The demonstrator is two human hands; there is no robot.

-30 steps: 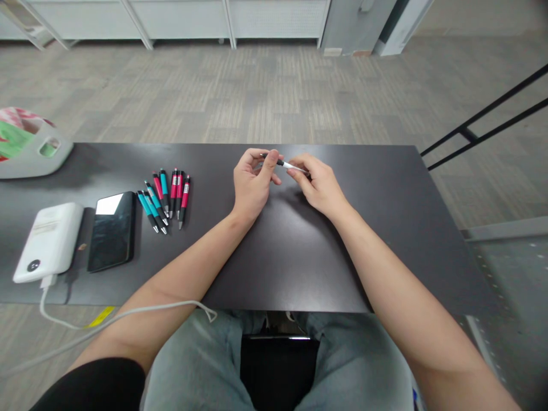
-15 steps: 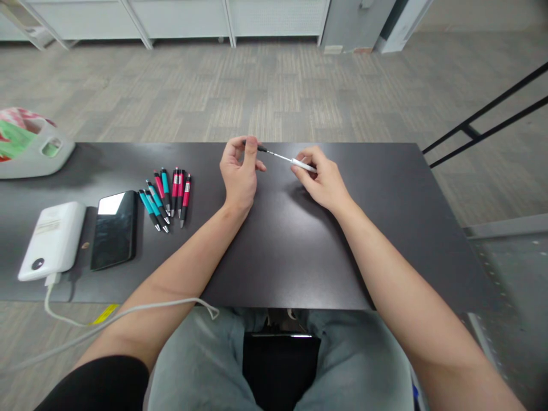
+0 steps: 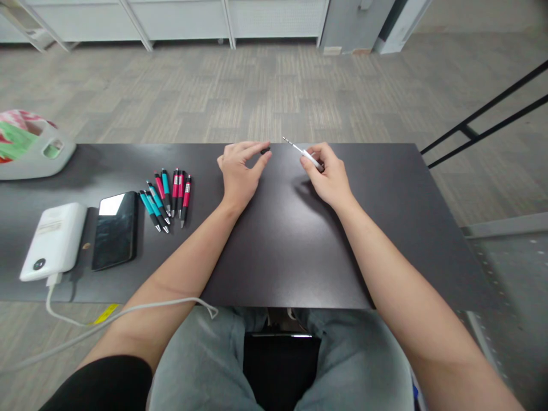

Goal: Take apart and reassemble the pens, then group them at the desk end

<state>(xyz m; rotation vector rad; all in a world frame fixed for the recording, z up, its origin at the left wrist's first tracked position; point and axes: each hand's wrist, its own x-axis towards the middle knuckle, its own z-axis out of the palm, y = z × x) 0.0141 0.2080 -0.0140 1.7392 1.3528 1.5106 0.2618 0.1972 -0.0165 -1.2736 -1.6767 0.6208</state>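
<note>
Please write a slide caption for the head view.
Left hand pinches a black piece; right hand holds an open white pen.

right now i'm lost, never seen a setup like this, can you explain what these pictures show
There's no machine here, just a person's two bare hands. One head-worn camera takes every picture, looking forward and down.

The left hand pinches a small dark piece between thumb and finger. The right hand holds a white pen barrel with a thin refill sticking out. The dark piece and the refill are apart.

On the left side of the dark table lie pink and turquoise pens, what looks like a black phone, a white device, probably a power bank, with a cable plugged in, and a white container.
</note>
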